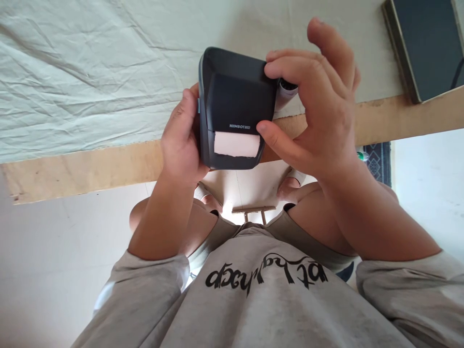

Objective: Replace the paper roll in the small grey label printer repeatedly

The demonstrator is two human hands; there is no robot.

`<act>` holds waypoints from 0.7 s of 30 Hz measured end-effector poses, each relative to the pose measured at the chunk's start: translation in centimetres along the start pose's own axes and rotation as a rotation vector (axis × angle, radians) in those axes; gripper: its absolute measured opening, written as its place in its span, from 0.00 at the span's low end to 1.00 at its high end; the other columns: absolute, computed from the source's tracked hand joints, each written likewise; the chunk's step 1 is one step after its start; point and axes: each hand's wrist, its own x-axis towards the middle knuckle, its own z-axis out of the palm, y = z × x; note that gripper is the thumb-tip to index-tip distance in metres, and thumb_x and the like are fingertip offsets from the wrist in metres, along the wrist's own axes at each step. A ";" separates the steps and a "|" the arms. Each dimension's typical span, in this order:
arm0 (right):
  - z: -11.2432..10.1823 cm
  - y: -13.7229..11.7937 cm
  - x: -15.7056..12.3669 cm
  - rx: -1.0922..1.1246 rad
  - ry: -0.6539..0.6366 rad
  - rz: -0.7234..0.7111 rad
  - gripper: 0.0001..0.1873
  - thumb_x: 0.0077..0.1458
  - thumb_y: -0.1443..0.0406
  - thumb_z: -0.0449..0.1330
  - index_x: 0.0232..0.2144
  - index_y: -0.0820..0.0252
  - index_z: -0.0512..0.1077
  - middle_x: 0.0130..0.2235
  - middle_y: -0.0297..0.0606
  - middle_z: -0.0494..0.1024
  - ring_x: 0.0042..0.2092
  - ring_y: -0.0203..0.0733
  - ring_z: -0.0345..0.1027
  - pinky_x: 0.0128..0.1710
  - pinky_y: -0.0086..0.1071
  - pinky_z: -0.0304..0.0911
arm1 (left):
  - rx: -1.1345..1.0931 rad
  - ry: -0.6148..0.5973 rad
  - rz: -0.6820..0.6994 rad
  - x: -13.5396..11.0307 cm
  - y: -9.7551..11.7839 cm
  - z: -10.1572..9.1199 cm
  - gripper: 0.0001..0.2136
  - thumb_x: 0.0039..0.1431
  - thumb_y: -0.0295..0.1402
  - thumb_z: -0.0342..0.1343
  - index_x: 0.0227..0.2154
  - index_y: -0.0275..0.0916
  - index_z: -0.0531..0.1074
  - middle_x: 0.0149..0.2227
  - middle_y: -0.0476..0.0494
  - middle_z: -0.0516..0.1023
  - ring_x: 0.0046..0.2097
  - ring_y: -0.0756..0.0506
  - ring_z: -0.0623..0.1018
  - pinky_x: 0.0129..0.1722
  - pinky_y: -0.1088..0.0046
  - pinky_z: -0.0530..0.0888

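Observation:
A black label printer [239, 99] marked NIIMBOT is held up in front of me above the table's edge. A strip of pale label paper [237, 144] shows at its lower slot. My left hand [183, 140] grips the printer's left side, thumb along the edge and the other fingers hidden behind it. On the right side, my right hand [322, 101] has its thumb tip at the lower corner and fingertips at the upper corner; another finger is raised clear. Partly hidden behind the printer is a small cylinder [286, 94] with a dark end.
A wrinkled pale cloth [108, 72] covers the table, whose bare wooden edge [83, 171] runs across the view. A dark flat panel with a light frame [427, 48] lies at the upper right. Below the table, a patterned dark mat [379, 166] is on the floor.

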 end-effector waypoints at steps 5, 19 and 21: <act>-0.2 0.0 -0.1 -0.035 -0.051 -0.013 0.26 0.50 0.52 0.55 0.49 0.55 0.63 0.53 0.32 0.71 0.63 0.53 0.54 0.58 0.47 0.55 | 0.104 0.113 0.038 -0.1 0.0 0.4 0.18 0.59 0.49 0.45 0.36 0.43 0.73 0.42 0.42 0.76 0.49 0.39 0.75 0.46 0.61 0.72; -0.6 -0.1 0.0 0.011 -0.127 0.012 0.26 0.51 0.52 0.55 0.51 0.56 0.62 0.56 0.33 0.69 0.65 0.52 0.50 0.61 0.47 0.52 | -0.049 0.097 0.011 -0.2 0.9 1.4 0.16 0.61 0.29 0.38 0.30 0.38 0.71 0.26 0.46 0.70 0.31 0.48 0.72 0.33 0.72 0.71; -0.5 -0.1 -0.1 0.019 -0.132 0.019 0.26 0.51 0.53 0.55 0.51 0.55 0.62 0.56 0.33 0.69 0.65 0.51 0.50 0.61 0.47 0.52 | -0.074 0.089 0.018 -0.1 1.0 1.4 0.16 0.58 0.25 0.37 0.29 0.37 0.71 0.22 0.48 0.64 0.26 0.51 0.67 0.28 0.74 0.66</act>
